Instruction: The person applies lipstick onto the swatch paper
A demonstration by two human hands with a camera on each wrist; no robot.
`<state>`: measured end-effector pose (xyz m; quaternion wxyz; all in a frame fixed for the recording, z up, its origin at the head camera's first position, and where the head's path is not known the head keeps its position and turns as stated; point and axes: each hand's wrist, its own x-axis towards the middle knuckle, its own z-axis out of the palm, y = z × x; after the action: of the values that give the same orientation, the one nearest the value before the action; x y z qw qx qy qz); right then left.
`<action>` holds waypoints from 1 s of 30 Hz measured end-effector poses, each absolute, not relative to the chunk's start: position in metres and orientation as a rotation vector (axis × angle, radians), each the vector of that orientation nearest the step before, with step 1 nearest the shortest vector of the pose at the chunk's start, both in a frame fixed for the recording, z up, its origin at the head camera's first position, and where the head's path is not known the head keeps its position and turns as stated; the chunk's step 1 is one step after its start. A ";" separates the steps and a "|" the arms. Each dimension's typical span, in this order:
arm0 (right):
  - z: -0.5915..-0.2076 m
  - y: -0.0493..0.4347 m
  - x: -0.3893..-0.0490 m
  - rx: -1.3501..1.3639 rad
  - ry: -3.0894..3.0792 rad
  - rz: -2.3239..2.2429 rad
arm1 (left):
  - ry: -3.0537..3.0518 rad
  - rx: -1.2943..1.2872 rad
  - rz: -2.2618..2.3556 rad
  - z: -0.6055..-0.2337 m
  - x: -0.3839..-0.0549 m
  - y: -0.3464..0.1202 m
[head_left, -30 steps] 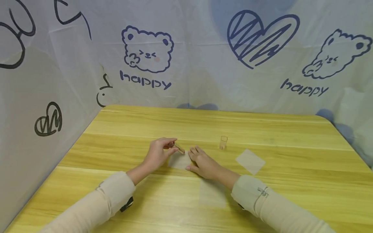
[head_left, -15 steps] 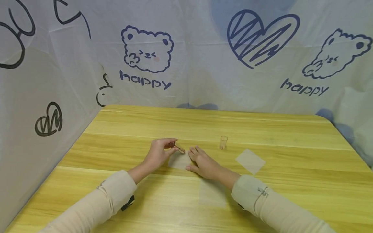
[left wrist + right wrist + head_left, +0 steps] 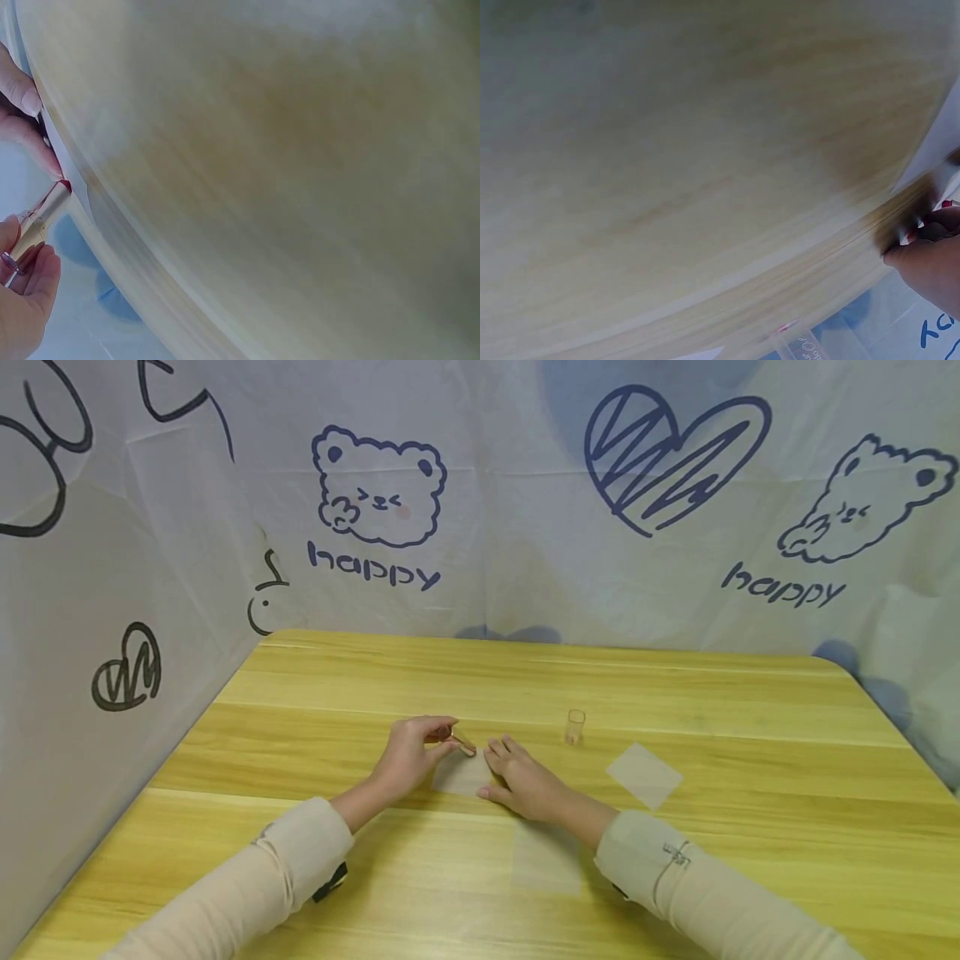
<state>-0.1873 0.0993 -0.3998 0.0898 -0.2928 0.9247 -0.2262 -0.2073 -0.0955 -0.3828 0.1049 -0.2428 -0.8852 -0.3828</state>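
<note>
My left hand [image 3: 405, 753] pinches a slim gold lipstick [image 3: 466, 742] between thumb and fingers. In the left wrist view the lipstick [image 3: 46, 212] slants, its red end down at a small pale sheet of paper [image 3: 456, 777]. That end meets the far edge of the sheet in the head view. My right hand [image 3: 528, 783] rests on the sheet's right side with its fingers extended. Part of the paper is hidden under this hand. In the right wrist view, the right hand [image 3: 930, 262] shows only partly, at the right edge.
A clear cap [image 3: 575, 727] stands upright beyond the right hand. Another pale sheet [image 3: 647, 775] lies to the right, turned like a diamond. Closer to me, a third translucent sheet [image 3: 547, 862] lies by the right forearm. White cloth with drawings [image 3: 487, 510] hangs behind the wooden table [image 3: 337, 677].
The lipstick has turned slightly in my left fingers, its tip staying at the paper's far edge. The right hand and the sheets have kept their places.
</note>
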 end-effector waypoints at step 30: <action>-0.400 0.099 -0.188 -0.873 2.732 -0.680 | -2.700 -0.708 -1.056 -0.376 -0.207 -0.097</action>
<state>-0.1878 0.0994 -0.4005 0.0968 -0.2948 0.9225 -0.2295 -0.2069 -0.0969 -0.3758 0.0786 -0.2367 -0.9018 -0.3528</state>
